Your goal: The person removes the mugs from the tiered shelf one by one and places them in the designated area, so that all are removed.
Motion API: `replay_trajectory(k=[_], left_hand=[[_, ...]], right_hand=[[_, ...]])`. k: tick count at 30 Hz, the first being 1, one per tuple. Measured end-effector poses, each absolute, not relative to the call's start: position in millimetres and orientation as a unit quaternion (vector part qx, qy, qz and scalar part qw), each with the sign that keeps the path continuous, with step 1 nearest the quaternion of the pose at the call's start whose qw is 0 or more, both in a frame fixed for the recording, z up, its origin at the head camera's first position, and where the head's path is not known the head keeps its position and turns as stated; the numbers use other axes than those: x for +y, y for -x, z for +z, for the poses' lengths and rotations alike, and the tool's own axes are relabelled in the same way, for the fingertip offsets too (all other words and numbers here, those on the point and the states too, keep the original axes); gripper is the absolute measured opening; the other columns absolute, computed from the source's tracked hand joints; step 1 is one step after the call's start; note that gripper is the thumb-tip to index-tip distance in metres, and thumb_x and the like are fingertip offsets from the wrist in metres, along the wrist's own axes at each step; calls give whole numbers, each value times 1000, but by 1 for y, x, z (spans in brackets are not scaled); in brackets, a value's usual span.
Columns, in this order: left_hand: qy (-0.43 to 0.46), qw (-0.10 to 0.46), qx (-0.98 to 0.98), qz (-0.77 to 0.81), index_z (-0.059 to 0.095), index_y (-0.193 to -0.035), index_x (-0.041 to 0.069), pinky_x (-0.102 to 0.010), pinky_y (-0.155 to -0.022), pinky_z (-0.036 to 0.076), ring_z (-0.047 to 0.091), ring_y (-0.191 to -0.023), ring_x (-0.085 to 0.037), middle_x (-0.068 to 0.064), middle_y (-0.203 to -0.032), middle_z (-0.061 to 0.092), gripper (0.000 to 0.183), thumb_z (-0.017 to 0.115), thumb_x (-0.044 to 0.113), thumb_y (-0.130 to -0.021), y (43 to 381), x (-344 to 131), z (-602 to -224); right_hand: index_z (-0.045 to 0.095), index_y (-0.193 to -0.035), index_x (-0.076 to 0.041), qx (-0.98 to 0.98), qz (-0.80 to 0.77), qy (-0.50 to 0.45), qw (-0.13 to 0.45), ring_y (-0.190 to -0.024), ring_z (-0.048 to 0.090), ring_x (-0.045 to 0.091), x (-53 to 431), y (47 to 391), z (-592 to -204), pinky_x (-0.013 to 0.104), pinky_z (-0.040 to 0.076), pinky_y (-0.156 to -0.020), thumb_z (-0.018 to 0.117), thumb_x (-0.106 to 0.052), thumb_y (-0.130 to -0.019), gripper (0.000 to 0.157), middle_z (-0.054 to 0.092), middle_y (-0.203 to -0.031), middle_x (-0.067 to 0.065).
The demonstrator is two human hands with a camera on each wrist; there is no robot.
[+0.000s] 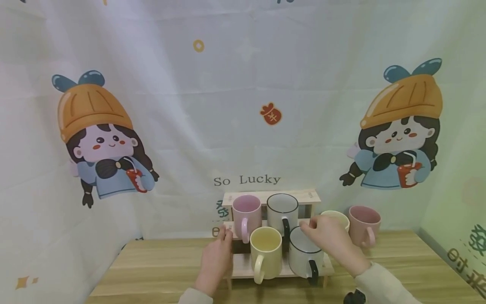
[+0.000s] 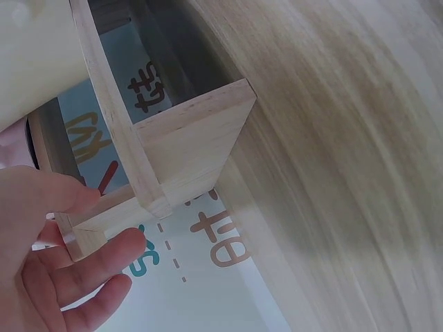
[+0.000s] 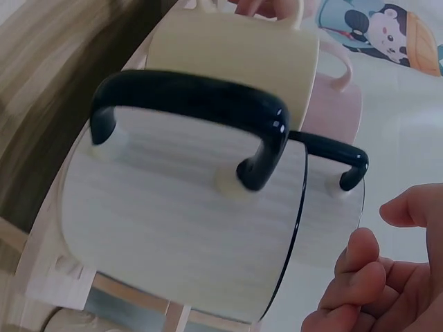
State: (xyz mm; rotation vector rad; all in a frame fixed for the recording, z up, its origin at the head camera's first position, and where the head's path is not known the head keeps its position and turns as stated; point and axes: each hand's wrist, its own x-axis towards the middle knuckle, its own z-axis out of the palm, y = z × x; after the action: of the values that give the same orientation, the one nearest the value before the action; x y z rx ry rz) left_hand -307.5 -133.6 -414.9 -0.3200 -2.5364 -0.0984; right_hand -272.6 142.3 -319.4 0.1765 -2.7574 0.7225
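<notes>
A tiered wooden rack holds several mugs. My left hand is at the rack's left side; in the left wrist view its thumb and fingers lie on either side of a shelf end, gripping it. On the front tier sit a yellow mug and a white mug with dark rim and black handle. Behind them stand a lilac mug and another white, black-handled mug. My right hand is beside the front white mug's rim, fingers loosely bent, nothing between thumb and fingers in the right wrist view.
To the right of the rack, a cream mug, partly hidden by my right hand, stands beside a rose-pink mug on the wooden table. A printed cloth hangs close behind the rack. A small dark object shows at my right sleeve.
</notes>
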Motion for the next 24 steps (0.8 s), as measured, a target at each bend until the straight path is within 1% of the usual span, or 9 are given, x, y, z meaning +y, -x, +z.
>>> replay_trajectory(k=[5,11,17,24], left_hand=[[119,287,-950,-34,57,-109,4,-30,-39,43,51,-46,-22,-20,-127,59,43,75,10,-70,308,-134,-414],[116,278,-953,-34,58,-109,4,-31,-40,43,52,-48,-23,-20,-128,59,43,74,10,-71,306,-134,-416],[114,279,-953,-34,58,-109,4,-30,-38,42,51,-47,-22,-19,-128,59,43,75,11,-70,306,-134,-418],[111,280,-953,-39,57,-106,5,-31,-38,41,51,-46,-23,-18,-128,59,41,75,12,-70,308,-134,-417]], right_hand=[[41,-57,-13,-954,257,-63,142,-50,36,13,129,276,-319,25,28,-48,57,-30,-89,40,34,-51,-3],[37,-54,-15,-952,259,-62,154,-47,32,11,119,281,-323,23,25,-47,60,-33,-89,46,30,-49,-5],[40,-51,-14,-952,267,-59,138,-47,32,10,111,285,-322,22,26,-46,58,-35,-89,47,33,-48,-5],[32,-48,-16,-952,270,-60,131,-44,25,8,108,291,-322,22,21,-46,56,-36,-90,53,27,-45,-7]])
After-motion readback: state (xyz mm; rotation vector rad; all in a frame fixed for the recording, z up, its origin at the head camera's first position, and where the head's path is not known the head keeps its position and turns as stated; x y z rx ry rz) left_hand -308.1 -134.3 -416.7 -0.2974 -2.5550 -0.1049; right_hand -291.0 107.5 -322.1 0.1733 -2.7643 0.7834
